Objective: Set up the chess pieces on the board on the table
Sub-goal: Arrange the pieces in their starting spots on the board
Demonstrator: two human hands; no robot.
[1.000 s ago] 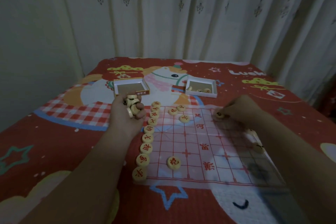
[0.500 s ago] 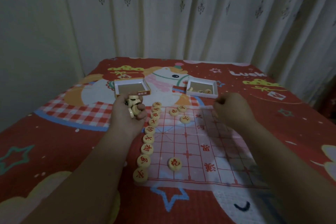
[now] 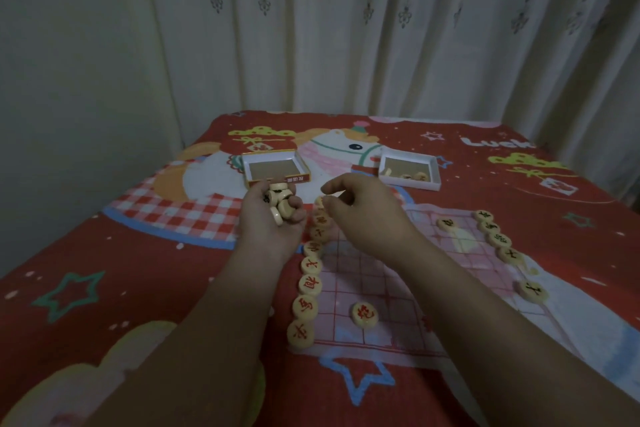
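Note:
A thin sheet with a red grid, the board (image 3: 377,291), lies on the red printed cloth. A column of round cream pieces with red characters (image 3: 309,284) runs down its left edge, and one red-marked piece (image 3: 365,314) sits near the front. Black-marked pieces (image 3: 499,239) line the right edge, with one (image 3: 448,222) set further in. My left hand (image 3: 273,218) is palm up at the board's far left corner and grips a handful of pieces (image 3: 279,202). My right hand (image 3: 360,215) hovers just right of it, fingers loosely curled, thumb and forefinger apart, holding nothing visible.
Beyond the hands stand two shallow boxes: an empty one with an orange rim (image 3: 273,168) and a white one (image 3: 410,172) containing a few pieces. A curtain (image 3: 346,28) hangs behind the far edge, and a plain wall (image 3: 69,62) is at the left.
My right hand left the board's right side, where it had set a piece, and swung left to beside my left hand. The view shifted, showing the black pieces on the right edge.

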